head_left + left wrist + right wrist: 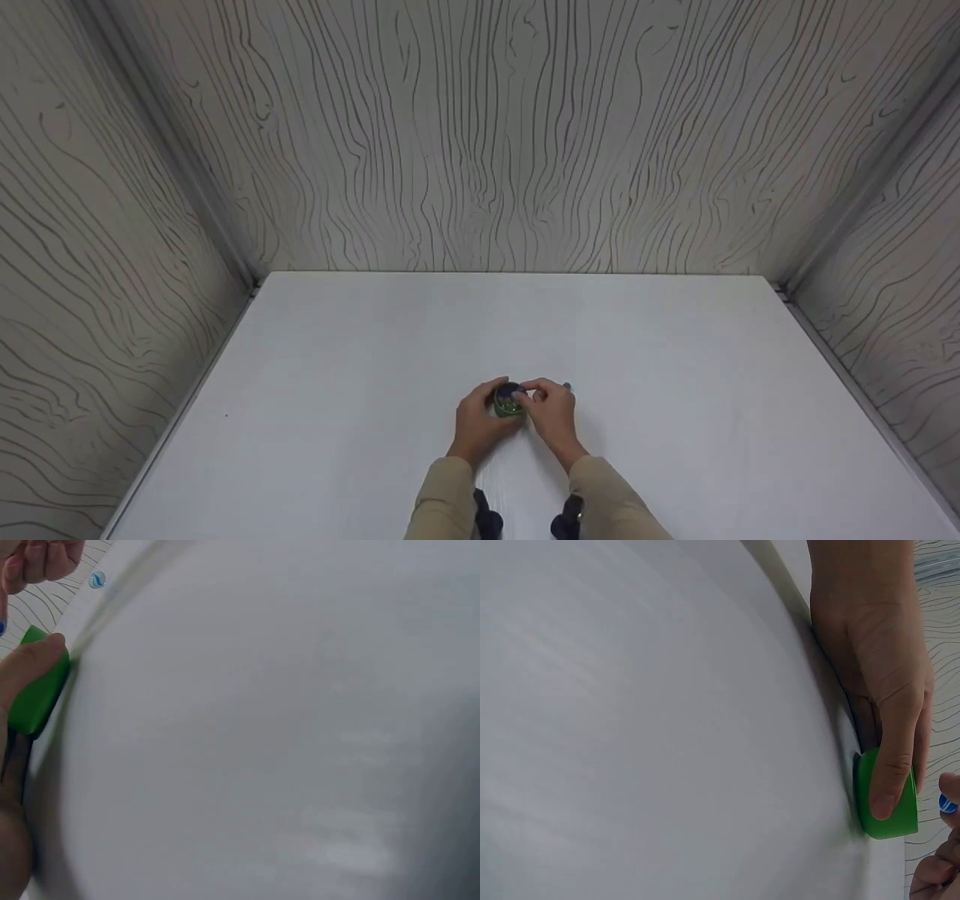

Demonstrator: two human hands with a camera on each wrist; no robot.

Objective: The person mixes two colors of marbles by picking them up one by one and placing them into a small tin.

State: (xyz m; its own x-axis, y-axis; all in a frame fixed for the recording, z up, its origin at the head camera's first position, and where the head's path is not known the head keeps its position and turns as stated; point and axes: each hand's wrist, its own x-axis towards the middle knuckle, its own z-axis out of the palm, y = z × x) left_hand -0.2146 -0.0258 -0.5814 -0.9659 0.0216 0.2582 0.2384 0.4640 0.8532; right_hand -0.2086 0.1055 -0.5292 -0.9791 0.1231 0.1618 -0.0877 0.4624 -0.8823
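My left hand (pixel 478 424) grips a small green cup (pixel 892 823), its thumb along the near wall. In the head view, small glinting pieces (pixel 513 405) show inside the cup, too small to make out singly. My right hand (pixel 555 415) is over the cup's right side, thumb and forefinger at the rim. Those fingers pinch a small round blue ball with a white streak, like a glass marble (pixel 948 803). A second blue marble (pixel 97 580) lies on the table just beyond my right hand, close to its knuckles in the head view.
The white table (pixel 337 360) stretches out on both sides of my hands. Wood-grain panels (pixel 480 150) stand along its back, left and right edges. Dark wrist straps (pixel 487 516) sit at my beige sleeves (pixel 442 499).
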